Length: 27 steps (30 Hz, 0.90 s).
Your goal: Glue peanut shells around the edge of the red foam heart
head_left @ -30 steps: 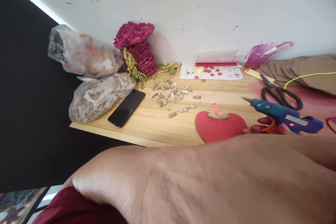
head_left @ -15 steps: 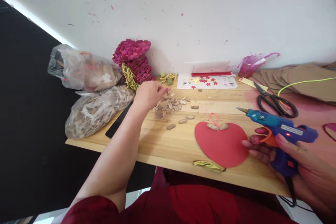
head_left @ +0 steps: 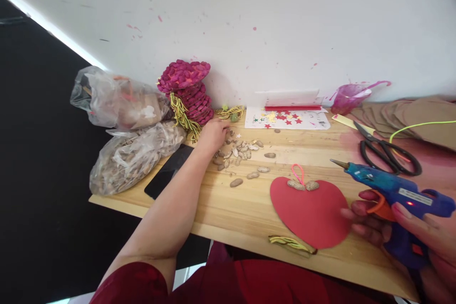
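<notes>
Pale wooden tabletop (head_left: 249,204) runs along a white wall flecked with pink, and on it, toward the back, lies a loose scatter of peanut shells (head_left: 242,152). At the left edge of that scatter the left hand (head_left: 213,134) rests with its fingers curled together onto the shells, though whether one is pinched between them I cannot tell. Nearer the front edge lies a red paper heart (head_left: 313,213) with two shells and a pink loop at its top. Just right of it, the right hand (head_left: 399,228) is wrapped around the handle of a blue glue gun (head_left: 392,190), nozzle pointing left above the heart. Black scissors (head_left: 388,154) lie behind the gun. Left of the shells are a dark phone (head_left: 167,175), two clear plastic bags (head_left: 124,142) and a stack of magenta shell hearts (head_left: 188,90); a star sticker sheet (head_left: 292,118) lies by the wall.
</notes>
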### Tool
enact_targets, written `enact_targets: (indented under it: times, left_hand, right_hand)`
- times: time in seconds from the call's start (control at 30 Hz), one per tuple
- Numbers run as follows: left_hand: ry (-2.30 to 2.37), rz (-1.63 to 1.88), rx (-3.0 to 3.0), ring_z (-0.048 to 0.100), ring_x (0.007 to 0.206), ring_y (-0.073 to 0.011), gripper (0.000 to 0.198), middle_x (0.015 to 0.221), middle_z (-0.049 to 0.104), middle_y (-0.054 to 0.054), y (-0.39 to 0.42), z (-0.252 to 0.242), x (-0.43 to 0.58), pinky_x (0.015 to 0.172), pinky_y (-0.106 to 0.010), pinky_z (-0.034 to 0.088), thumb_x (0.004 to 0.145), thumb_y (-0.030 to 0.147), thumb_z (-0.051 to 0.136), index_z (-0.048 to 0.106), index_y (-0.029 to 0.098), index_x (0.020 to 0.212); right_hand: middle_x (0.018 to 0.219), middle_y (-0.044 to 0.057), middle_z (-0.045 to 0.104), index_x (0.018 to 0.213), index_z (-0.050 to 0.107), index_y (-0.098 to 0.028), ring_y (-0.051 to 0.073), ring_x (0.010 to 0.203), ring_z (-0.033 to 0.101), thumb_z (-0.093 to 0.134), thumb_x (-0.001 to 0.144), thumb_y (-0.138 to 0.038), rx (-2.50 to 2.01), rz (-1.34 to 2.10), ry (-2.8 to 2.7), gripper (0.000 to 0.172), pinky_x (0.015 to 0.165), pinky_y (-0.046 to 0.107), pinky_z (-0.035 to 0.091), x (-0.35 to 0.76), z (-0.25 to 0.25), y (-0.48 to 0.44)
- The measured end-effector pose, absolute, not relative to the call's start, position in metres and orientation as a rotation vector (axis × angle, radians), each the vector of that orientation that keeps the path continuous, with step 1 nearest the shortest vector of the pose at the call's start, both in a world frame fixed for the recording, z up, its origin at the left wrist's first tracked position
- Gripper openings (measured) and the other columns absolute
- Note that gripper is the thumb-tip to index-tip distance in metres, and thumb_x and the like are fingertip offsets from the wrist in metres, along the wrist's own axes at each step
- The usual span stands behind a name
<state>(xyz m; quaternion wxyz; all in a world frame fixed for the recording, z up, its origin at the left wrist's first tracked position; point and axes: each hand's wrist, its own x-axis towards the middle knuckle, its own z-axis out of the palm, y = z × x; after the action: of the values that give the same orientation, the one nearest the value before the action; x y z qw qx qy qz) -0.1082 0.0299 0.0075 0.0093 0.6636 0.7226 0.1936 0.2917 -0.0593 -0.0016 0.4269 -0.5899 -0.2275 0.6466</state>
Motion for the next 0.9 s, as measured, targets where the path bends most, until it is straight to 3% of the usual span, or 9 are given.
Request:
enact_targets:
  times: [0.17, 0.3, 0.4, 0.5, 0.6, 0.7, 0.9]
  left_hand:
    - [2.274, 0.751, 1.896, 0.071, 0.090, -0.0198, 0.030, 0.101, 0.078, -0.007, 0.028, 0.004, -0.113, 0.088, -0.028, 0.053, 0.091, 0.018, 0.060, 0.075, 0.018, 0.117]
    - [2.294, 0.791, 1.772, 0.069, 0.076, -0.0177, 0.018, 0.087, 0.078, -0.005, 0.027, 0.002, -0.120, 0.075, -0.026, 0.053, 0.088, 0.022, 0.066, 0.078, 0.016, 0.100]
    - [2.331, 0.817, 1.741, 0.069, 0.079, -0.0191, 0.014, 0.090, 0.078, -0.006, 0.027, 0.002, -0.121, 0.079, -0.028, 0.053, 0.086, 0.023, 0.067, 0.079, 0.018, 0.093]
    - [2.384, 0.851, 1.733, 0.069, 0.092, -0.0221, 0.021, 0.103, 0.078, -0.008, 0.026, 0.004, -0.121, 0.090, -0.033, 0.051, 0.089, 0.022, 0.062, 0.078, 0.019, 0.101]
    - [2.396, 0.832, 1.733, 0.068, 0.102, -0.0252, 0.022, 0.104, 0.078, -0.008, 0.025, 0.005, -0.120, 0.095, -0.036, 0.049, 0.091, 0.021, 0.059, 0.079, 0.022, 0.100]
    - [2.375, 0.799, 1.747, 0.068, 0.107, -0.0262, 0.019, 0.105, 0.078, -0.006, 0.025, 0.004, -0.122, 0.100, -0.038, 0.047, 0.088, 0.022, 0.063, 0.079, 0.024, 0.097]
    - [2.314, 0.804, 1.758, 0.070, 0.094, -0.0216, 0.022, 0.104, 0.077, -0.006, 0.030, -0.001, -0.128, 0.094, -0.030, 0.051, 0.082, 0.012, 0.068, 0.081, 0.020, 0.098]
  right_hand:
    - [0.075, 0.006, 0.076, 0.075, 0.075, -0.024, 0.038, 0.073, 0.077, 0.095, 0.036, -0.036, -1.399, 1.590, -0.622, 0.045, 0.064, 0.043, 0.068, 0.287, 0.000, -0.057]
    - [0.080, 0.007, 0.076, 0.076, 0.074, -0.024, 0.041, 0.082, 0.077, 0.095, 0.034, -0.031, -1.409, 1.614, -0.590, 0.048, 0.071, 0.047, 0.068, 0.287, 0.000, -0.057]
    - [0.080, 0.006, 0.076, 0.075, 0.074, -0.025, 0.039, 0.081, 0.077, 0.095, 0.033, -0.031, -1.426, 1.576, -0.582, 0.048, 0.067, 0.043, 0.068, 0.289, -0.001, -0.056]
    - [0.077, 0.007, 0.077, 0.076, 0.075, -0.025, 0.039, 0.073, 0.077, 0.096, 0.032, -0.033, -1.424, 1.569, -0.594, 0.049, 0.059, 0.042, 0.068, 0.290, -0.002, -0.056]
    - [0.075, 0.008, 0.077, 0.079, 0.076, -0.024, 0.036, 0.062, 0.076, 0.095, 0.032, -0.033, -1.420, 1.566, -0.606, 0.052, 0.052, 0.041, 0.067, 0.289, -0.003, -0.056]
    - [0.075, 0.009, 0.078, 0.081, 0.076, -0.025, 0.036, 0.062, 0.076, 0.094, 0.035, -0.034, -1.439, 1.554, -0.607, 0.051, 0.052, 0.040, 0.067, 0.291, -0.007, -0.056]
    - [0.077, 0.007, 0.076, 0.086, 0.075, -0.027, 0.038, 0.068, 0.077, 0.093, 0.037, -0.038, -1.431, 1.575, -0.629, 0.053, 0.053, 0.043, 0.068, 0.302, -0.019, -0.052]
